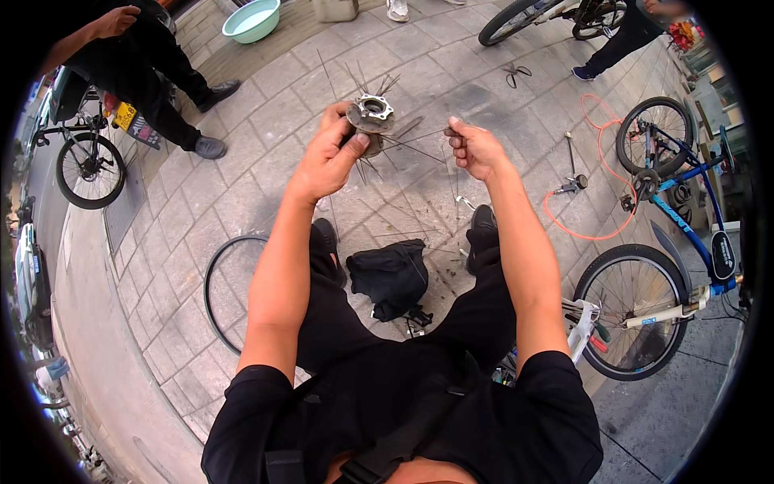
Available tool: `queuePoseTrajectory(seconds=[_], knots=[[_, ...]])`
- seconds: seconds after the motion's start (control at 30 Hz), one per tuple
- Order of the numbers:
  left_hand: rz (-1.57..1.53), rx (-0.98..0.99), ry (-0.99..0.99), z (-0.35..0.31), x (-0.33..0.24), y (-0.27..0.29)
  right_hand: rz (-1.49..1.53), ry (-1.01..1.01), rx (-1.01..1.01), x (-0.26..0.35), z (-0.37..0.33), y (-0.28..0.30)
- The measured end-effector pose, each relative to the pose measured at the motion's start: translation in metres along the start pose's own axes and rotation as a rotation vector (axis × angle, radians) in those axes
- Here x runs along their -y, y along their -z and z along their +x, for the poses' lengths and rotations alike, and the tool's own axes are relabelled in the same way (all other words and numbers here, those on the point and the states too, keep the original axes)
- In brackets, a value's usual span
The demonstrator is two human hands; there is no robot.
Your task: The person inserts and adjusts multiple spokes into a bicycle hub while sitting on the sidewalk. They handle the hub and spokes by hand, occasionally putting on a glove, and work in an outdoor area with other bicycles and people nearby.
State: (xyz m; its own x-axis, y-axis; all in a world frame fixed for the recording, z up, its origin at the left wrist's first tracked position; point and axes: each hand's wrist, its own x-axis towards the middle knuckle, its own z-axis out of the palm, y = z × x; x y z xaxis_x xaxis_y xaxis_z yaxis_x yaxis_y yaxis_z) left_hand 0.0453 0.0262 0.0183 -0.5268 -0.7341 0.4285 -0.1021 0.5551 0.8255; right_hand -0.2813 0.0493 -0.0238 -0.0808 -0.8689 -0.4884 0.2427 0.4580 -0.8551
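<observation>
A bicycle wheel hub [372, 119] is in my left hand [330, 157], the thumb and fingers wrapped around its side. A silver star-shaped ring tops the hub, and several thin loose spokes [415, 149] stick out of it in different directions. To the right of the hub, my right hand [476, 149] is closed in a pinch. A small dark bit shows at its fingertips; whether it is a spoke end I cannot tell. Some spoke tips pass close to these fingers. Below, a black cloth [391, 274] lies bunched on the paving between my feet.
A bare wheel rim [211, 294] lies at my left. To the right are a blue bicycle [681, 206], an orange air hose [576, 235] and a gauge [574, 184]. Scissors [516, 74] and a green basin [251, 22] are farther off. People stand at both far sides.
</observation>
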Motion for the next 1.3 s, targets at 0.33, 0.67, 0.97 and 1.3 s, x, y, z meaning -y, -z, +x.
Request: queuePoseTrajectory(seconds=[0.33, 0.67, 0.97, 1.3], knots=[[0.039, -0.042, 0.065, 0.008, 0.021, -0.017, -0.389, 1.078, -0.209, 0.098, -0.097, -0.082], [-0.285, -0.098, 0.066, 0.004, 0.006, -0.020, -0.939, 0.952, -0.073, 0.085, -0.109, -0.115], [-0.355, -0.108, 0.049, 0.009, 0.004, -0.024, -0.749, 0.955, 0.027, 0.096, -0.099, -0.113], [-0.318, -0.115, 0.090, 0.008, 0.007, -0.022, -0.843, 0.814, -0.019, 0.103, -0.107, -0.110]])
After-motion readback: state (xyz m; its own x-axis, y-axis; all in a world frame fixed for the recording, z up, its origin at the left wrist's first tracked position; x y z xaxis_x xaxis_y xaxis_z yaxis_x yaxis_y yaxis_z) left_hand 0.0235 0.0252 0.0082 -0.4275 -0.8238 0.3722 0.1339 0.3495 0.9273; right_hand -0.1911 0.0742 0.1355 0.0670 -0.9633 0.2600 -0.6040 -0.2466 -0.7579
